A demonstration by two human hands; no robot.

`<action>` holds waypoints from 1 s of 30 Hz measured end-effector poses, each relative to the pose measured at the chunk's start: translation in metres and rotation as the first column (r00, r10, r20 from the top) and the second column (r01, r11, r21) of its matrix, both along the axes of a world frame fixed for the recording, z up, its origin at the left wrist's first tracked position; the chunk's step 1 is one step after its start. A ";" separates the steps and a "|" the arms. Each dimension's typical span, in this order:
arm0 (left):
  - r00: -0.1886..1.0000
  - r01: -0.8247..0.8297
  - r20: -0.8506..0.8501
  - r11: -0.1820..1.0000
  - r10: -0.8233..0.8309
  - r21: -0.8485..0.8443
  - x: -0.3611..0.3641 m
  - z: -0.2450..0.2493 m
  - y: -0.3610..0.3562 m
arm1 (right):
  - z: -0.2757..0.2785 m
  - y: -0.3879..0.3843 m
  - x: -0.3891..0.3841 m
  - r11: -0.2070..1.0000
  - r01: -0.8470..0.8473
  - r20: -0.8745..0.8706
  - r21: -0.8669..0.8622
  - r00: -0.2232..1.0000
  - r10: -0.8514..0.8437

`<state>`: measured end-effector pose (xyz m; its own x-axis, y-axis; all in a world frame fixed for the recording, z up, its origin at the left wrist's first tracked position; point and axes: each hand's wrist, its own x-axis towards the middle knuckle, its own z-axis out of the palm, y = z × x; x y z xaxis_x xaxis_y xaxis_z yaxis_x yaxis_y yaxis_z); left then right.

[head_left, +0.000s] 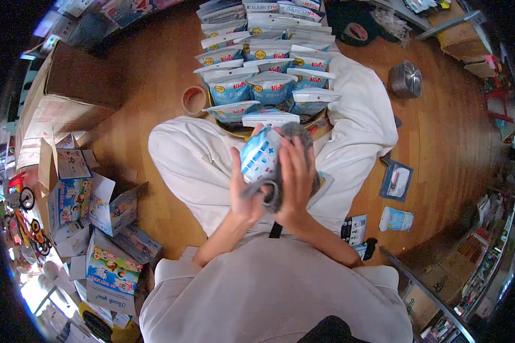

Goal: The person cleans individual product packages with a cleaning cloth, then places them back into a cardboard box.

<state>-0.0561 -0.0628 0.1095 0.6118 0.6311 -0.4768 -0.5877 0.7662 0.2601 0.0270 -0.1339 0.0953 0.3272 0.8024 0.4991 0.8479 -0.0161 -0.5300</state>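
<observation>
On the brown wooden floor (440,154), opened cardboard boxes (71,197) lie at the left and crowded shelves (492,240) line the right. Rows of small packets (274,86) stand ahead, beside a roll of tape (190,108). Over the person's lap, the left hand (241,191) is partly curled around a blue-and-white packet (260,154), gripping it. The right hand (293,177) lies over a grey cloth (297,130) against that packet, fingers nearly straight and close together; whether they grip the cloth I cannot tell.
</observation>
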 end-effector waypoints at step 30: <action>0.982 0.055 0.172 0.987 -0.082 0.153 -0.021 0.013 0.042 | 0.012 -0.018 0.075 0.992 -0.069 0.131 -0.107 0.988 0.083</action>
<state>-0.0768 -0.0211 0.1229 0.7223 0.6397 -0.2627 -0.5818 0.7675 0.2692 0.1016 -0.1521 0.1070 0.1987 0.8710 0.4493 0.9123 0.0031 -0.4096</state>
